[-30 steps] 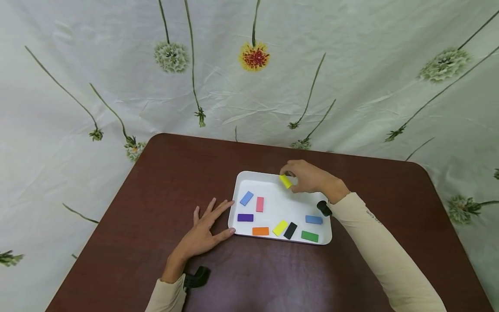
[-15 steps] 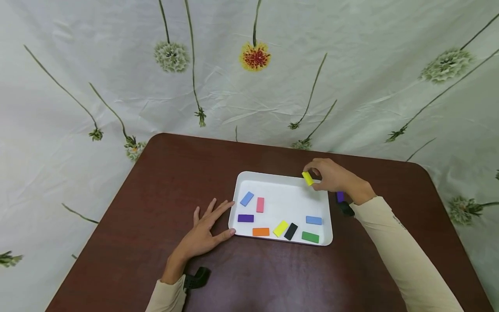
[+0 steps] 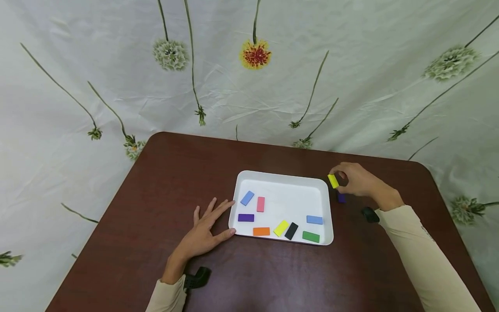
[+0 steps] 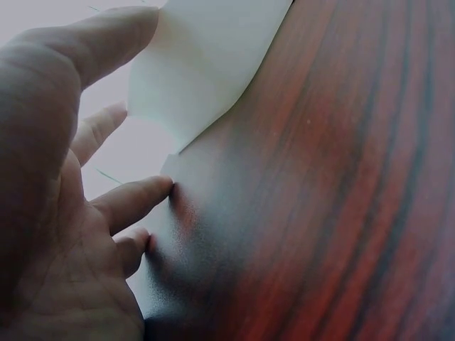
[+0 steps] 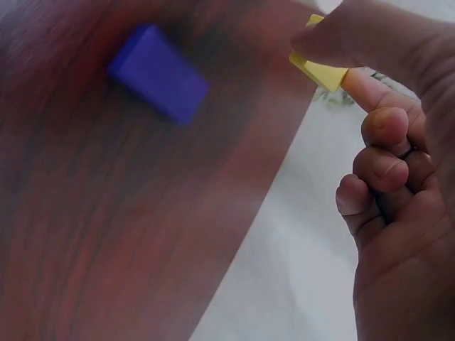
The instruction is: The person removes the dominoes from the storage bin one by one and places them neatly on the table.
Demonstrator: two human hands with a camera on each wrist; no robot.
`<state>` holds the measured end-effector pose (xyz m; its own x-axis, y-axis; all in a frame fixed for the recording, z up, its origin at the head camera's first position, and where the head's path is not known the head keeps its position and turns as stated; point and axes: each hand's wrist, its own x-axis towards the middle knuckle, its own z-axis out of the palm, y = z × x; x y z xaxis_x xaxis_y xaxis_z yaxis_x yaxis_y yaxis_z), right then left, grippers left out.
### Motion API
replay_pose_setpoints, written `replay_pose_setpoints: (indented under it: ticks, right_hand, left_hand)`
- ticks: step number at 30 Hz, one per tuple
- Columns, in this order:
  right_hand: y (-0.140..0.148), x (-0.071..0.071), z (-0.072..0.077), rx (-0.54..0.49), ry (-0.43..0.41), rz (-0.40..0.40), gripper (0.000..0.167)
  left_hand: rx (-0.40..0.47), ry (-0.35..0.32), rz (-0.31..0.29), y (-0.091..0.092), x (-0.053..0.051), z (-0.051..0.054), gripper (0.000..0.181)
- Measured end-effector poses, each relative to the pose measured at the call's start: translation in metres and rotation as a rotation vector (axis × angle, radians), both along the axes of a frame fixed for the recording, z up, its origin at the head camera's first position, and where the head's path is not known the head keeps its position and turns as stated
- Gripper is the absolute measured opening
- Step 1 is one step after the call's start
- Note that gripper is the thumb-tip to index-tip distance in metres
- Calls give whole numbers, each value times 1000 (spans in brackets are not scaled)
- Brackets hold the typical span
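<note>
Tray (image 3: 280, 190), white, shallow and round-cornered, lies on the red-brown wood-grain table (image 3: 187, 173) with eight small rectangular blocks flat inside it. In its left part are a slanted light blue block (image 3: 247, 198), a pink block (image 3: 260, 204) just beside it and a purple block (image 3: 246, 217) nearer the person. Along the near wall lie an orange block (image 3: 261, 231), a slanted yellow block (image 3: 280, 228), a black block (image 3: 291, 231) close beside that one, and a green block (image 3: 311, 236) by the right corner; a second light blue block (image 3: 314, 219) sits just behind the green one, near the right wall.

The right hand (image 3: 360, 181) pinches a second yellow block (image 3: 333, 181) between thumb and index finger, its other fingers curled toward the palm. That block is outside the tray, tilted above the table just past the far right corner. Below the hand, a second purple block (image 3: 341, 198) lies on the table, partly covered in the head view.

The left hand (image 3: 200, 236) has its fingers spread, thumb and index fingertips touching the tray's left wall; two other fingertips meet the table in the left wrist view. Beyond the table hangs a pale flower-printed cloth (image 3: 226, 86).
</note>
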<state>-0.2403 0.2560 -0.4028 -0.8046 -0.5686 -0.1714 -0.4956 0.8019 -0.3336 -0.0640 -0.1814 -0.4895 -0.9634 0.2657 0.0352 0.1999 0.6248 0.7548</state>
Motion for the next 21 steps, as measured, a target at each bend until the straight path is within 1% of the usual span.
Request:
replay_pose_setpoints:
  ticks: [4,10,13,16,21]
  right_hand:
    - [14,2,-4,19,4,-6,43]
    - [28,5,-4,35,10,-20,41]
    - [34,7,-5,48,-4,-30,41]
    - [40,9,-9,66,-16,-35,41]
    - [49,15,-18,60,-16,-32,39]
  left_hand:
    - [1,0,0,0,0,0,76]
    - [4,7,0,-1,-1,-2,75]
    - [4,7,2,-1,-1,-2,76]
    - [6,4,1,-1,0,-2,76]
    - [-2,3,1,-1,0,-2,76]
